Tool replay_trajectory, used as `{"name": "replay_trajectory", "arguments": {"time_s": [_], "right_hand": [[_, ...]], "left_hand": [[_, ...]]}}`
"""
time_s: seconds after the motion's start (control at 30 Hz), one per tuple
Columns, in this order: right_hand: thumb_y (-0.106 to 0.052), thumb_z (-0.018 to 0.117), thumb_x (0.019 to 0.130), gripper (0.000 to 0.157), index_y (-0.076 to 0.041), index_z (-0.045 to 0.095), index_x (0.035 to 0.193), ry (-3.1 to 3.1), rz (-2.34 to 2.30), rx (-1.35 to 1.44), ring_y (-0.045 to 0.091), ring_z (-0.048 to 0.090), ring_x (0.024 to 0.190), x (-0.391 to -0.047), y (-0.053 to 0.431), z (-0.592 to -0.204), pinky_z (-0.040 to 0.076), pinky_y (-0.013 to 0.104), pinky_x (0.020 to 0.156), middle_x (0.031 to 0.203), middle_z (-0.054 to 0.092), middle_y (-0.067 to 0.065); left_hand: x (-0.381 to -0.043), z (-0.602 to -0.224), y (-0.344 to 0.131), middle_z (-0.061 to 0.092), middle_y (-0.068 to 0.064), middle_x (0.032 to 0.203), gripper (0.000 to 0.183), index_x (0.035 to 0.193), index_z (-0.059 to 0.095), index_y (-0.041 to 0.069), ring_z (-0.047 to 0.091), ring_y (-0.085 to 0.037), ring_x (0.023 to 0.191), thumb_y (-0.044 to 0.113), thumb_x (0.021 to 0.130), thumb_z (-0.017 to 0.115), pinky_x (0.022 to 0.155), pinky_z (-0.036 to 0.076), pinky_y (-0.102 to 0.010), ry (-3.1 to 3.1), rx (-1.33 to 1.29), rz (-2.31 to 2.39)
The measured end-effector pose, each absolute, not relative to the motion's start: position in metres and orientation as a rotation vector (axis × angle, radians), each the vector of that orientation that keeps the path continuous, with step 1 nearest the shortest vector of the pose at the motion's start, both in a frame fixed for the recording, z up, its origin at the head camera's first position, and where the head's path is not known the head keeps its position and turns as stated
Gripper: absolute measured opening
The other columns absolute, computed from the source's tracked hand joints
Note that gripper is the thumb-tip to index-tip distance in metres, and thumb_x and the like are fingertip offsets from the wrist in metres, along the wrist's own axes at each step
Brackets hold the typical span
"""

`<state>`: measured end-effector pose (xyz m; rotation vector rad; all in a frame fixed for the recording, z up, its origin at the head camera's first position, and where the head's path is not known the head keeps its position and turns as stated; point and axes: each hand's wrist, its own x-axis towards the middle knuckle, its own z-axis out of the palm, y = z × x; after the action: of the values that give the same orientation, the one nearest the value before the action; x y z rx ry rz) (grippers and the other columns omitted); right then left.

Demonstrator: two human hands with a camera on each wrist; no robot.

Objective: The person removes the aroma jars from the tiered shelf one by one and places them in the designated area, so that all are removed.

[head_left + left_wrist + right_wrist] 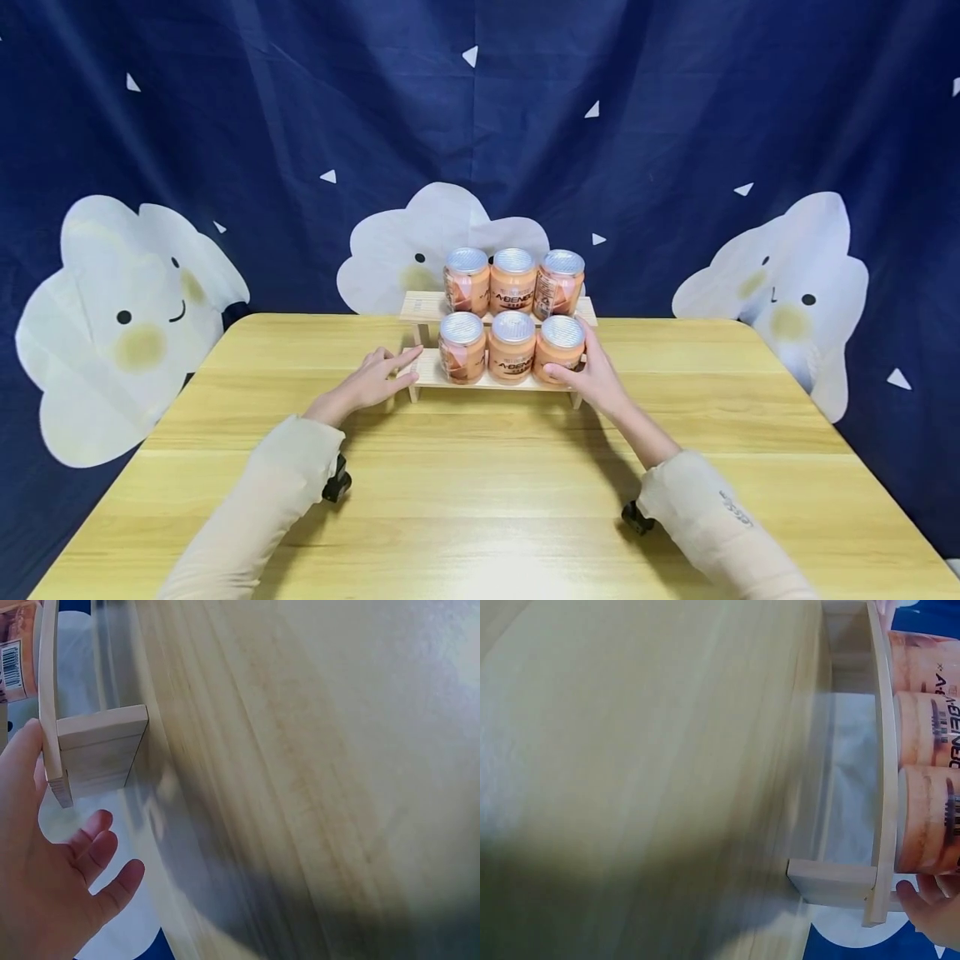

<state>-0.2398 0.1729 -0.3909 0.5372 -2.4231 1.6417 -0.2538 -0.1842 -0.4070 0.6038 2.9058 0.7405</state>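
A two-step wooden stand [424, 367] bears two rows of three orange cans with silver lids. My right hand [597, 379] holds the front-row right can [551, 354], its thumb across the front and its fingers at the right side. That can's base is at the lower step in the right wrist view, where fingertips [919, 900] show beside it. At the stand's left end, my left hand [367, 382] touches the lower board with a fingertip. The left wrist view shows its other fingers [97, 855] spread loosely off the board. Beside it stands the front-row left can [462, 350].
The stand rests near the far edge of a light wooden table [480, 475]. A dark blue curtain [480, 108] printed with white clouds hangs behind it. Black wrist devices [337, 481] sit under both sleeves.
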Motion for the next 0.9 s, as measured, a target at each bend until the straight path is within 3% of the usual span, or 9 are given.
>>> {"name": "replay_trajectory", "arguments": {"time_s": [0.23, 0.33, 0.47, 0.57, 0.63, 0.77, 0.87, 0.9], "right_hand": [[-0.001, 0.072, 0.076, 0.088, 0.000, 0.014, 0.143, -2.439, 1.610, 0.459, 0.035, 0.047, 0.109, -0.229, 0.171, -0.380, 0.045, 0.022, 0.076, 0.129, 0.041, 0.027], [0.002, 0.070, 0.075, 0.083, 0.005, 0.017, 0.140, -2.434, 1.591, 0.459, 0.037, 0.048, 0.106, -0.220, 0.172, -0.370, 0.045, 0.019, 0.073, 0.127, 0.042, 0.030], [0.004, 0.070, 0.075, 0.079, 0.008, 0.021, 0.136, -2.421, 1.553, 0.441, 0.032, 0.047, 0.101, -0.216, 0.180, -0.367, 0.045, 0.019, 0.072, 0.123, 0.044, 0.029], [0.002, 0.072, 0.074, 0.077, 0.005, 0.025, 0.136, -2.402, 1.510, 0.406, 0.025, 0.047, 0.097, -0.221, 0.196, -0.377, 0.045, 0.017, 0.070, 0.121, 0.046, 0.027], [0.000, 0.073, 0.073, 0.077, 0.003, 0.027, 0.135, -2.395, 1.472, 0.360, 0.023, 0.047, 0.095, -0.225, 0.208, -0.384, 0.044, 0.016, 0.070, 0.120, 0.049, 0.026], [-0.004, 0.073, 0.074, 0.078, 0.003, 0.026, 0.136, -2.414, 1.399, 0.283, 0.028, 0.048, 0.097, -0.232, 0.229, -0.390, 0.040, 0.021, 0.074, 0.119, 0.050, 0.028], [-0.008, 0.072, 0.076, 0.078, 0.003, 0.024, 0.136, -2.441, 1.377, 0.251, 0.032, 0.047, 0.101, -0.239, 0.241, -0.389, 0.037, 0.027, 0.078, 0.120, 0.048, 0.029], [-0.008, 0.071, 0.076, 0.077, 0.003, 0.023, 0.136, -2.450, 1.381, 0.243, 0.031, 0.046, 0.102, -0.241, 0.244, -0.388, 0.036, 0.027, 0.079, 0.120, 0.048, 0.029]], "left_hand": [[-0.256, -0.408, -0.183, 0.047, -0.014, 0.089, 0.053, 0.139, 0.039, 0.010, 0.040, -0.023, 0.081, 0.035, 0.093, 0.050, 0.068, 0.036, -0.033, 2.915, 0.661, 0.750], [-0.257, -0.409, -0.183, 0.050, -0.016, 0.091, 0.054, 0.140, 0.038, 0.010, 0.042, -0.023, 0.082, 0.036, 0.094, 0.048, 0.069, 0.038, -0.035, 2.915, 0.668, 0.742], [-0.257, -0.410, -0.183, 0.055, -0.025, 0.113, 0.054, 0.140, 0.035, 0.008, 0.050, -0.032, 0.096, 0.033, 0.095, 0.047, 0.083, 0.042, -0.044, 2.883, 0.686, 0.779], [-0.257, -0.409, -0.181, 0.041, -0.025, 0.135, 0.056, 0.143, 0.030, 0.008, 0.045, -0.042, 0.116, 0.033, 0.095, 0.045, 0.098, 0.034, -0.052, 2.804, 0.658, 0.849], [-0.257, -0.409, -0.180, 0.032, -0.023, 0.141, 0.058, 0.144, 0.026, 0.008, 0.038, -0.044, 0.123, 0.035, 0.096, 0.043, 0.101, 0.030, -0.053, 2.750, 0.632, 0.882], [-0.257, -0.408, -0.179, 0.036, -0.027, 0.139, 0.060, 0.145, 0.022, 0.011, 0.059, -0.037, 0.094, 0.038, 0.096, 0.043, 0.094, 0.038, -0.048, 2.697, 0.570, 0.922], [-0.257, -0.408, -0.180, 0.043, -0.027, 0.133, 0.059, 0.145, 0.023, 0.011, 0.057, -0.023, 0.066, 0.036, 0.096, 0.044, 0.083, 0.041, -0.042, 2.691, 0.535, 0.941], [-0.257, -0.408, -0.181, 0.045, -0.026, 0.131, 0.059, 0.145, 0.023, 0.011, 0.056, -0.020, 0.064, 0.036, 0.096, 0.044, 0.081, 0.041, -0.041, 2.696, 0.528, 0.937]]}}
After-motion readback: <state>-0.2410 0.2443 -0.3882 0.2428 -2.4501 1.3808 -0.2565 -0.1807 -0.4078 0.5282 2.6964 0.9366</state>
